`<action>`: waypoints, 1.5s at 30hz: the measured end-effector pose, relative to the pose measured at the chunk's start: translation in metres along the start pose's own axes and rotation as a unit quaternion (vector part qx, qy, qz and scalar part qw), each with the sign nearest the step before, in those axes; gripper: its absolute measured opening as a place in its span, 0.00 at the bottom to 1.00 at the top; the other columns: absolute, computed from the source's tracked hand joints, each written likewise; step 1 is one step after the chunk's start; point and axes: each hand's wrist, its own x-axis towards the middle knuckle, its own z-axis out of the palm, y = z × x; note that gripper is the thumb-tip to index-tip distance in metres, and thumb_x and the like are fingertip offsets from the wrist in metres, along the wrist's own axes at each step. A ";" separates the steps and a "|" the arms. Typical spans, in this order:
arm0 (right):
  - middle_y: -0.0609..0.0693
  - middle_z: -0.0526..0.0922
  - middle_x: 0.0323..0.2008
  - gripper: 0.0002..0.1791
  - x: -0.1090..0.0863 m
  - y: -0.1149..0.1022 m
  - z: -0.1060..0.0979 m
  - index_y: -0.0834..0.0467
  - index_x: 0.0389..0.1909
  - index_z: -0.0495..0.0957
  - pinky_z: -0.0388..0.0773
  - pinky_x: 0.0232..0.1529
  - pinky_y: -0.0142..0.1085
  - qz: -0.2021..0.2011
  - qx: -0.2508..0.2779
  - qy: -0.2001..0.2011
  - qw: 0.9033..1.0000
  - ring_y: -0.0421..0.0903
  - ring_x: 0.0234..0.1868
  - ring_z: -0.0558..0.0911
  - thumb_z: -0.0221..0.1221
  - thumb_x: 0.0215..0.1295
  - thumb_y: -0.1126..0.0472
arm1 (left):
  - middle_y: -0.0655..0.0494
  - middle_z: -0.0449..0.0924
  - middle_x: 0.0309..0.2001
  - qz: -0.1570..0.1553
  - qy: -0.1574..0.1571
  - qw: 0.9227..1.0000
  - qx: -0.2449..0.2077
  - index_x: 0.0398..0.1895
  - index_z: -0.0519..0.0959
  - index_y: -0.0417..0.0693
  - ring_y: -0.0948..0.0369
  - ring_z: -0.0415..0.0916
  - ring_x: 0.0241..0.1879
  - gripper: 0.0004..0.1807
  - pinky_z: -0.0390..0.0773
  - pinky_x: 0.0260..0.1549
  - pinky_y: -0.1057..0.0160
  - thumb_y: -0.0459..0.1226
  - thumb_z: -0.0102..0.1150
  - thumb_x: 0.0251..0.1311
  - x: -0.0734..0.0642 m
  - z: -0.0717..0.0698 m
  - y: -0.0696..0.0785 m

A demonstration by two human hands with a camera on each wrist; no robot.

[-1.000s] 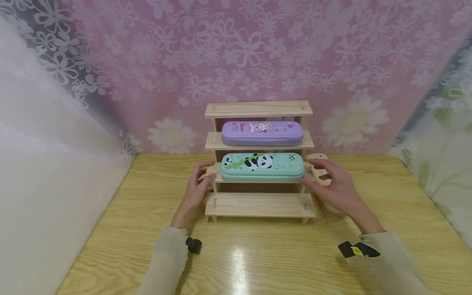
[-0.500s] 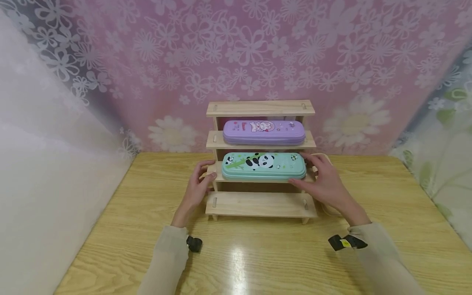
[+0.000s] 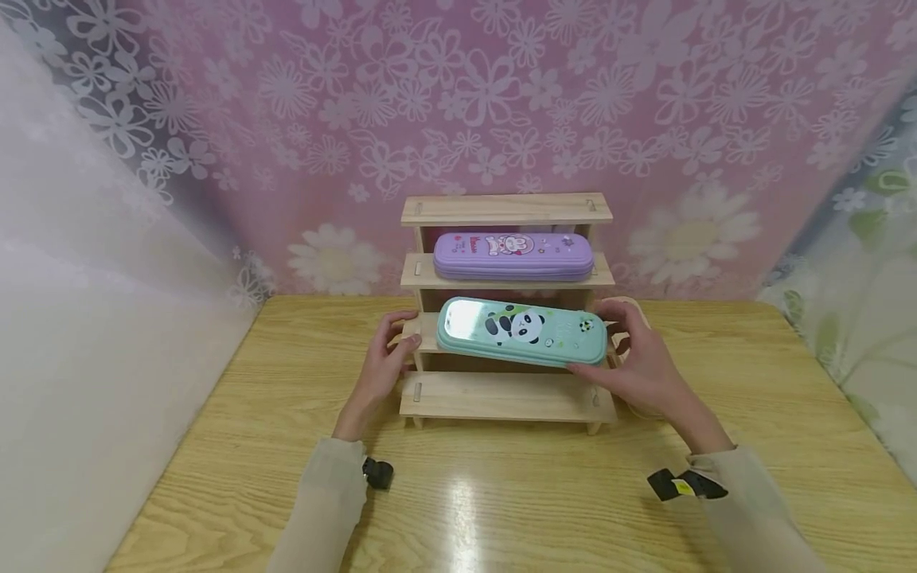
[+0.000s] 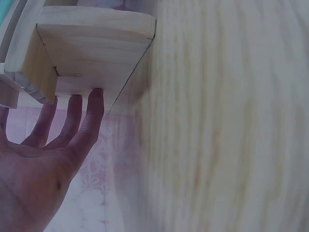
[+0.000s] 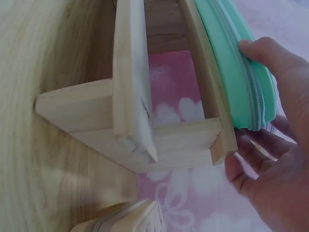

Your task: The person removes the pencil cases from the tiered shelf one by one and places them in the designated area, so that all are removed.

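A mint-green zipped pencil case [image 3: 548, 330] printed with a panda lies slanted over the second step from the bottom of a wooden stepped rack [image 3: 501, 395]. Its right end juts forward, tilted, past the step's edge. My right hand [image 3: 641, 358] grips that end; in the right wrist view the thumb presses on the case beside the zip, and the other fingers are partly hidden behind it. At the same step's left end, my left hand [image 3: 383, 362] steadies the rack, thumb at the front edge. The left wrist view has its fingertips [image 4: 98, 96] against the rack's side panel.
A purple pencil case [image 3: 513, 256] with a rabbit picture sits one step higher. Behind my right hand, a beige case [image 5: 123, 217] is on the table, mostly hidden. The wooden table [image 3: 301, 493] meets a pink floral curtain [image 3: 487, 103] behind the rack.
My right hand has come in from the right and taken hold of the mint-green case. The case's right end has swung forward and to the right. My left hand has stayed put.
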 end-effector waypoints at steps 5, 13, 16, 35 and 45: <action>0.53 0.80 0.51 0.47 -0.008 0.007 -0.003 0.58 0.68 0.73 0.74 0.36 0.24 -0.055 -0.022 0.014 0.998 0.36 0.39 0.73 0.81 0.42 0.66 | 0.45 0.74 0.61 -0.002 0.003 1.000 -0.005 0.68 0.70 0.56 0.53 0.80 0.46 0.21 0.85 0.39 0.43 0.39 0.53 0.75 0.000 0.001 -0.001; 0.53 0.78 0.53 0.46 -0.018 0.014 -0.009 0.61 0.63 0.75 0.75 0.33 0.22 -0.061 -0.018 0.026 0.998 0.34 0.40 0.73 0.82 0.36 0.71 | 0.47 0.74 0.60 0.004 0.001 1.000 -0.002 0.68 0.70 0.56 0.52 0.79 0.45 0.20 0.79 0.29 0.60 0.40 0.52 0.76 0.001 0.000 -0.004; 0.49 0.78 0.50 0.46 -0.023 0.015 -0.014 0.61 0.61 0.75 0.74 0.30 0.24 -0.053 -0.016 0.026 0.998 0.34 0.39 0.73 0.82 0.35 0.72 | 0.46 0.74 0.60 0.004 0.000 1.000 -0.004 0.67 0.71 0.58 0.52 0.79 0.45 0.20 0.80 0.29 0.59 0.40 0.53 0.75 0.000 0.000 -0.004; 0.31 0.74 0.55 0.50 -0.064 0.039 -0.046 0.66 0.62 0.74 0.74 0.42 0.12 -0.026 -0.004 0.098 0.995 0.31 0.46 0.75 0.80 0.28 0.80 | 0.47 0.75 0.59 0.007 0.003 1.000 -0.010 0.68 0.70 0.56 0.56 0.80 0.44 0.21 0.84 0.32 0.53 0.40 0.53 0.75 0.001 0.001 -0.006; 0.34 0.76 0.55 0.52 -0.085 0.069 -0.068 0.71 0.62 0.71 0.75 0.41 0.13 0.016 0.013 0.149 0.989 0.31 0.46 0.76 0.76 0.25 0.87 | 0.47 0.74 0.60 0.003 0.003 1.000 -0.012 0.68 0.70 0.55 0.55 0.80 0.46 0.21 0.85 0.34 0.51 0.39 0.53 0.75 0.000 0.002 -0.004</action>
